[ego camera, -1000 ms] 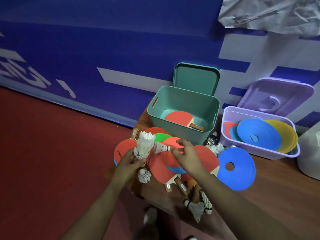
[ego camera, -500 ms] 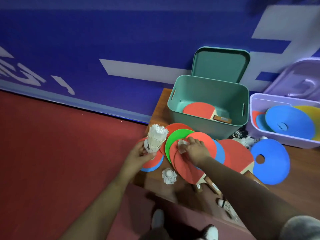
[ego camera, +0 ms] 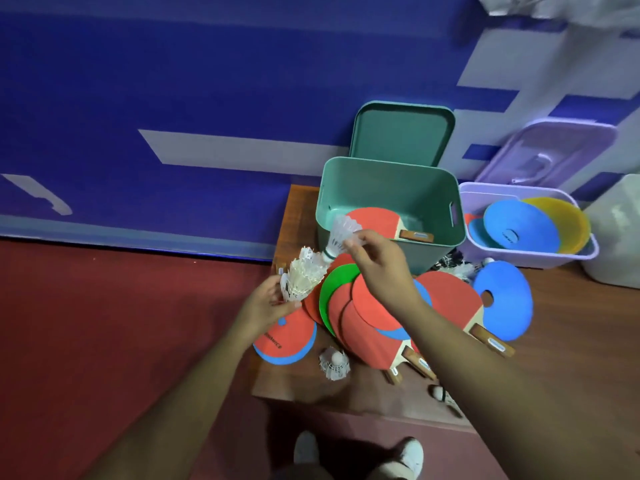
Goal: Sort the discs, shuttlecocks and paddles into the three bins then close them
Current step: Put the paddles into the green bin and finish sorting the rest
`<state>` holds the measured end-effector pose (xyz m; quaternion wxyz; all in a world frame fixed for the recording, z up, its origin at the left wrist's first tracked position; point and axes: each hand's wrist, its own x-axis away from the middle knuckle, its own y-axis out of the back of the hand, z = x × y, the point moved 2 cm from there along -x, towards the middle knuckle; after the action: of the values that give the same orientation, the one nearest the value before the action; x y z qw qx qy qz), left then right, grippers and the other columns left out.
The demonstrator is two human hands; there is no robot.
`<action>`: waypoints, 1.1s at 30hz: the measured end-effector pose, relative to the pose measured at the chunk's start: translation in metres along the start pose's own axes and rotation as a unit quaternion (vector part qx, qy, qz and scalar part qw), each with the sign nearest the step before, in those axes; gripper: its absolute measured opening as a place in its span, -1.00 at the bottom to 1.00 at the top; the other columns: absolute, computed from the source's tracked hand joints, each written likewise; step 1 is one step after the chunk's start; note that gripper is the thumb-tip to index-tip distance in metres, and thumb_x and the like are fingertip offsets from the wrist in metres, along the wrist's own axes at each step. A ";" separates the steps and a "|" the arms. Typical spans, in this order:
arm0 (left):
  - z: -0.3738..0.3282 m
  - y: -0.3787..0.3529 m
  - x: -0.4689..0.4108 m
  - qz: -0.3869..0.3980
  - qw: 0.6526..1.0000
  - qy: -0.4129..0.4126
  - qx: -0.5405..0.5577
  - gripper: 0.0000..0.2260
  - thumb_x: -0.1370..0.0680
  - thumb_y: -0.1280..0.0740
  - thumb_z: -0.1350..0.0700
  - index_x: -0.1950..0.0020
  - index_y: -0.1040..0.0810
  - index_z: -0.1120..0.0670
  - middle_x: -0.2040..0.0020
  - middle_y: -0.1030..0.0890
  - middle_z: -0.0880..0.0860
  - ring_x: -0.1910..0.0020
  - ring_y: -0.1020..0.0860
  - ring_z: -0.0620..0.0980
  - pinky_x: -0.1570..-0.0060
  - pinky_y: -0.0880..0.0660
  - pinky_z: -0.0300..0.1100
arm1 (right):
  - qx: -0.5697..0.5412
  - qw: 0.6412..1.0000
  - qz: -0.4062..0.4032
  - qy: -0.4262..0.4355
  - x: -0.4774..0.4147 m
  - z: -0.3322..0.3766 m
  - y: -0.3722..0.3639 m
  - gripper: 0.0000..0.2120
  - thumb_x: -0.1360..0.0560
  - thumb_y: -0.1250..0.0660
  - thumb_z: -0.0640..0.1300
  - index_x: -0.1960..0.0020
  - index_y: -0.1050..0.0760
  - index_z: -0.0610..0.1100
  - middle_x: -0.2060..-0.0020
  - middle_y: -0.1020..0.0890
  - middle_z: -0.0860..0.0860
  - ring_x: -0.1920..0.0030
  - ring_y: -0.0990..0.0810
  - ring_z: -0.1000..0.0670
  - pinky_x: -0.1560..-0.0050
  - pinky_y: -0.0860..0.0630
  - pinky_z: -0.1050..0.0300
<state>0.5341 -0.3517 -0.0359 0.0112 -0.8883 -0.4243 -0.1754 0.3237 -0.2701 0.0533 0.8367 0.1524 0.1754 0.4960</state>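
The right hand (ego camera: 377, 261) pinches one shuttlecock (ego camera: 341, 232) just up-right of the stack (ego camera: 303, 277) gripped by the left hand (ego camera: 266, 303). Its cork points down-left at the stack's open top.

Low wooden table (ego camera: 297, 216) on red floor (ego camera: 104, 323). Green bin (ego camera: 391, 188) at the back, lavender bin (ego camera: 519, 257) just right of it. In front of green bin: overlapping heap of red paddles (ego camera: 367, 337) and a green disc (ego camera: 333, 284). Blue disc (ego camera: 509, 306) front-right, orange-blue disc (ego camera: 291, 341) front-left at table edge. Loose shuttlecock (ego camera: 334, 363) beyond the heap.
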 end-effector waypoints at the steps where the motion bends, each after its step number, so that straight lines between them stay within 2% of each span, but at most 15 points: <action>1: -0.003 0.001 -0.002 0.006 1.000 -0.006 -0.006 -0.57 -0.42 -0.45 0.40 -0.22 -0.50 0.10 -0.01 -0.68 -0.10 -0.03 -0.62 -0.18 -0.04 -0.52 -0.32 | 0.034 0.999 0.010 0.015 0.003 0.001 -0.005 -0.84 -0.59 -0.30 -0.06 0.17 -0.53 -0.04 0.28 -0.57 0.08 0.21 -0.52 0.10 0.12 -0.41 0.18; 4: -0.009 0.004 -0.004 0.034 0.999 -0.022 -0.017 -0.56 -0.39 -0.51 0.30 -0.20 -0.52 0.01 -0.10 -0.67 0.03 -0.09 -0.63 -0.02 -0.16 -0.52 -0.14 | 0.063 0.998 0.024 0.018 0.009 -0.002 -0.016 -0.87 -0.57 -0.32 -0.06 0.14 -0.55 -0.02 0.24 -0.60 0.03 0.15 -0.55 0.06 0.07 -0.47 0.11; 7: -0.014 0.005 -0.003 0.051 0.998 -0.030 -0.031 -0.57 -0.34 -0.52 0.15 -0.18 -0.55 -0.03 -0.08 -0.67 0.04 -0.08 -0.63 0.02 -0.15 -0.53 -0.08 | 0.073 0.996 0.052 -0.007 0.014 -0.010 -0.025 -0.87 -0.57 -0.32 -0.03 0.08 -0.61 -0.04 0.16 -0.62 -0.01 0.07 -0.54 0.05 -0.05 -0.48 0.02; 9: -0.017 0.005 -0.003 0.044 0.998 -0.032 -0.034 -0.59 -0.31 -0.52 0.12 -0.12 -0.56 -0.11 -0.02 -0.69 0.00 -0.04 -0.64 -0.02 -0.13 -0.54 -0.09 | 0.082 0.994 0.068 -0.033 0.017 -0.011 -0.029 -0.83 -0.55 -0.33 0.03 -0.02 -0.64 -0.02 -0.01 -0.59 -0.03 -0.07 -0.48 0.12 -0.22 -0.41 0.14; 11: -0.017 0.006 -0.004 0.037 0.998 -0.032 -0.036 -0.59 -0.32 -0.53 0.13 -0.11 -0.56 -0.14 0.00 -0.69 -0.03 -0.03 -0.64 -0.04 -0.14 -0.54 -0.11 | 0.059 0.995 0.061 -0.046 0.019 -0.007 -0.025 -0.76 -0.52 -0.38 0.04 -0.17 -0.60 0.03 -0.17 -0.50 -0.01 -0.20 -0.41 0.20 -0.30 -0.32 0.32; 13: -0.015 0.008 -0.005 0.033 0.998 -0.028 -0.035 -0.59 -0.37 -0.54 0.18 -0.13 -0.56 -0.14 -0.01 -0.69 -0.03 -0.04 -0.64 -0.04 -0.15 -0.54 -0.11 | 0.030 0.999 0.034 -0.023 0.021 -0.001 -0.019 -0.65 -0.51 -0.40 0.02 -0.29 -0.51 0.06 -0.21 -0.48 0.07 -0.23 -0.44 0.19 -0.28 -0.34 0.33; 15: -0.013 0.011 -0.006 0.025 0.999 -0.024 -0.024 -0.61 -0.40 -0.52 0.25 -0.14 -0.56 -0.08 -0.01 -0.69 0.00 -0.03 -0.64 -0.05 -0.16 -0.55 -0.09 | 0.001 0.999 -0.010 -0.036 0.024 -0.003 -0.013 -0.62 -0.53 -0.38 -0.01 -0.33 -0.46 0.02 -0.19 -0.49 0.09 -0.15 -0.51 0.16 -0.20 -0.41 0.35; 18: -0.010 0.016 -0.006 0.019 1.000 -0.018 -0.007 -0.63 -0.42 -0.49 0.31 -0.14 -0.57 0.00 0.01 -0.70 -0.01 -0.01 -0.64 -0.10 -0.15 -0.56 -0.09 | 0.049 0.991 -0.076 -0.096 0.043 -0.026 -0.010 -0.81 -0.55 -0.33 -0.08 -0.15 -0.49 -0.09 -0.05 -0.54 0.00 0.04 -0.55 0.17 -0.02 -0.51 0.18; 19: -0.009 0.017 -0.005 0.020 1.000 -0.017 -0.005 -0.63 -0.42 -0.49 0.31 -0.16 -0.57 0.02 -0.01 -0.70 0.00 -0.02 -0.64 -0.08 -0.14 -0.56 -0.10 | 0.081 0.989 -0.066 -0.103 0.053 -0.039 -0.012 -0.86 -0.55 -0.33 -0.10 -0.08 -0.49 -0.09 0.01 -0.55 -0.02 0.10 -0.55 0.16 0.05 -0.49 0.13; 21: -0.005 0.020 -0.004 0.018 1.000 -0.011 -0.008 -0.61 -0.42 -0.49 0.30 -0.21 -0.55 0.06 -0.05 -0.69 0.03 -0.06 -0.63 -0.02 -0.13 -0.56 -0.09 | 0.130 0.985 0.032 -0.105 0.078 -0.062 -0.024 -0.85 -0.51 -0.36 -0.10 -0.05 -0.48 -0.10 0.04 -0.51 -0.03 0.17 -0.52 0.08 0.09 -0.43 0.13; 23: -0.001 0.022 -0.001 0.016 1.000 -0.010 -0.011 -0.60 -0.41 -0.50 0.27 -0.22 -0.55 0.05 -0.06 -0.68 0.04 -0.06 -0.63 -0.01 -0.11 -0.57 -0.09 | 0.190 0.961 0.164 -0.115 0.101 -0.080 -0.042 -0.67 -0.45 -0.35 0.05 -0.11 -0.47 -0.14 0.02 -0.45 -0.04 0.12 -0.49 -0.03 0.07 -0.43 0.09; 25: 0.003 0.023 0.002 0.013 1.000 -0.010 -0.013 -0.62 -0.42 -0.50 0.27 -0.20 -0.56 0.03 -0.05 -0.68 0.02 -0.06 -0.63 -0.01 -0.10 -0.57 -0.08 | 0.255 0.930 0.235 -0.118 0.115 -0.095 -0.057 -0.45 -0.33 -0.28 0.19 -0.19 -0.45 -0.13 0.01 -0.40 -0.05 0.01 -0.49 -0.11 0.03 -0.48 0.00; 27: 0.006 0.024 0.005 0.010 1.000 -0.009 -0.012 -0.64 -0.43 -0.48 0.28 -0.15 -0.57 -0.02 -0.05 -0.68 0.01 -0.07 -0.63 0.00 -0.12 -0.56 -0.06 | 0.305 0.906 0.268 -0.121 0.123 -0.107 -0.067 -0.43 -0.35 -0.33 0.14 -0.30 -0.42 -0.07 -0.05 -0.40 -0.06 -0.04 -0.52 -0.17 0.01 -0.52 -0.04; 30: 0.011 0.023 0.010 0.010 1.000 -0.004 -0.013 -0.66 -0.44 -0.48 0.29 -0.13 -0.57 -0.02 -0.04 -0.68 0.02 -0.06 -0.63 0.01 -0.13 -0.55 -0.09 | 0.347 0.891 0.272 -0.108 0.129 -0.118 -0.076 -0.59 -0.49 -0.31 -0.05 -0.32 -0.44 -0.06 -0.12 -0.41 -0.09 -0.06 -0.54 -0.19 0.01 -0.52 -0.05; 33: 0.012 0.019 0.016 0.004 1.000 -0.002 -0.019 -0.63 -0.44 -0.48 0.29 -0.21 -0.55 0.10 -0.06 -0.68 0.07 -0.04 -0.62 0.00 0.01 -0.56 -0.29 | 0.353 0.897 0.247 -0.097 0.130 -0.124 -0.077 -0.66 -0.52 -0.28 -0.09 -0.29 -0.46 -0.05 -0.12 -0.43 -0.08 -0.08 -0.55 -0.19 0.05 -0.50 0.00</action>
<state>0.5614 -0.3499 -0.0392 -0.0062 -0.8904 -0.4173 -0.1818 0.3866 -0.1805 -0.1090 0.5915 0.5235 0.2138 0.5747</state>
